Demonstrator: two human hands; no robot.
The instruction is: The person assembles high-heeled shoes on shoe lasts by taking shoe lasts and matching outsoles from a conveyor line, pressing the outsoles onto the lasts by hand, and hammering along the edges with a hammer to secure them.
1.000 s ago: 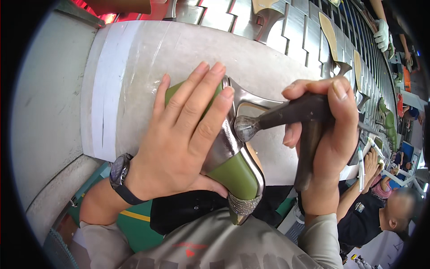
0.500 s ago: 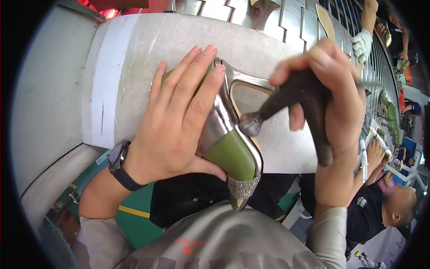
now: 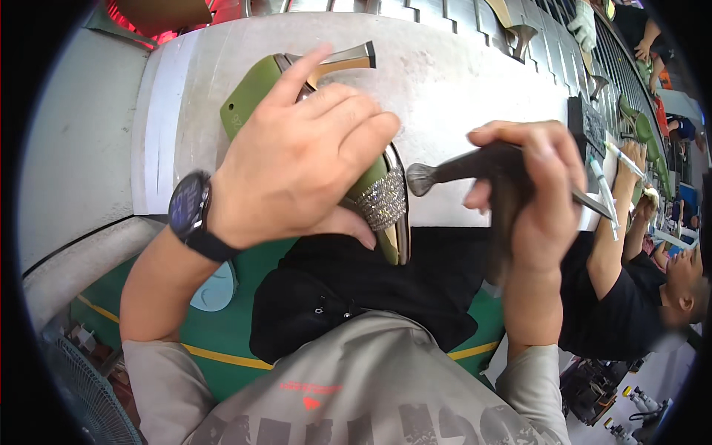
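Under my left hand (image 3: 293, 159) lies a high-heeled shoe on a green shoe last (image 3: 256, 85). My fingers wrap over its middle and the thumb presses near the toe. A glittering band (image 3: 383, 202) crosses the front of the shoe, and its toe points toward me. The heel (image 3: 352, 58) sticks out to the right beyond my fingers; my hand hides the middle of the shoe. My right hand (image 3: 545, 182) grips a dark metal hammer (image 3: 471, 166), slightly blurred. Its round face is just right of the sole's edge by the glittering band, a small gap apart.
The shoe lies on a pale worktop (image 3: 445, 89). Beyond it runs a slatted metal conveyor (image 3: 415, 13) with a heeled shoe part (image 3: 521, 37) on it. To the right, a co-worker in a black shirt (image 3: 615, 304) works close by. A fan (image 3: 93, 393) stands low at the left.
The shoe has moved away from me and rolled, with its heel now farther up and left. My left fingers have curled from lying nearly flat. The hammer face now sits near the glittering band.
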